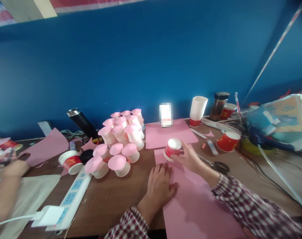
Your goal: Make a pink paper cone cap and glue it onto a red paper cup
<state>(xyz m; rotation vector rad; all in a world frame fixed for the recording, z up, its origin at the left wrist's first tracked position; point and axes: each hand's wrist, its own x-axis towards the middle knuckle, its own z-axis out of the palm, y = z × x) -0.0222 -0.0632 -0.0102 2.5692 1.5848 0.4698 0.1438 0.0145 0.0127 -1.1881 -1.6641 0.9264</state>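
Observation:
My right hand (189, 156) grips a red and white paper cup (171, 151) by its side. The cup stands upside down, white base up, at the far end of a long sheet of pink paper (198, 202). My left hand (160, 182) lies flat across the left edge of that sheet, fingers stretched out and just short of the cup. Behind the cup lies another piece of pink paper (153, 136). To the left, several paper cups topped with pink paper discs (117, 162) are grouped together. Scissors (219, 167) lie right of my right hand.
A white power strip (73, 199) with a plugged-in charger and a dark flask (82, 121) are at left. Another person's hand (12, 169) works with scissors there. Stacked cups (198, 109), a glue stick (212, 147) and a red cup (228, 141) stand or lie at right.

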